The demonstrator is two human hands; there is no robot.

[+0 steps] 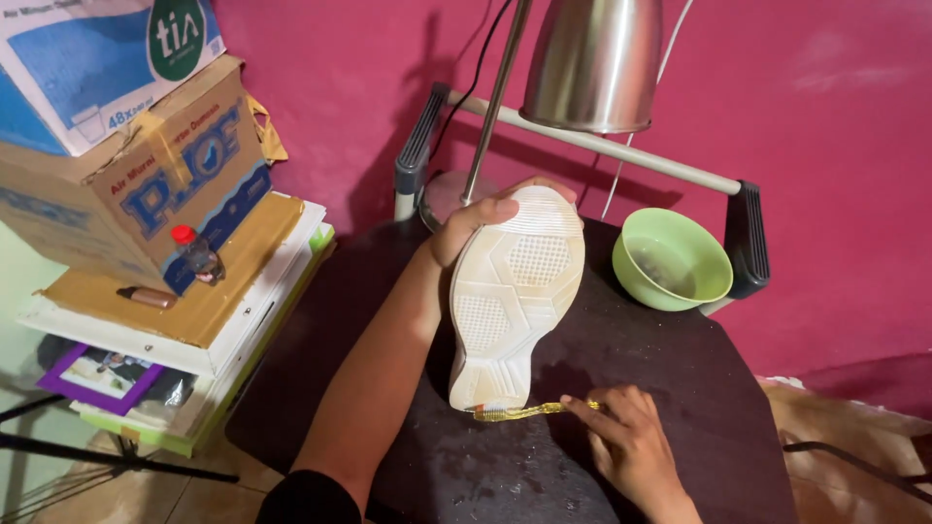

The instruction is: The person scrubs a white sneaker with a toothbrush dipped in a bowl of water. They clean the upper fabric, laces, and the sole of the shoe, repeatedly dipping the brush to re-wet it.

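I see a dark table (680, 388) with wet spots on it, set against a pink wall (825, 116). On the left sits a big cardboard box (126, 184) on a stack of flat boards, and a small bottle with a red cap (194, 254) stands by it. A shiny metal lamp (594, 63) hangs over the far side of the table. A white shoe (515, 291) lies in the middle of the table with its sole turned up at me (the sole has little dots and lines on it). My left hand (481, 218) wraps around the toe end of the shoe, grip tight on it. A green bowl (672, 260) sits near the shoe, on the right. My right hand (626, 432) pinches a yellow toothbrush (524, 411), grip closed on the handle. The brush head touches the heel end of the sole.
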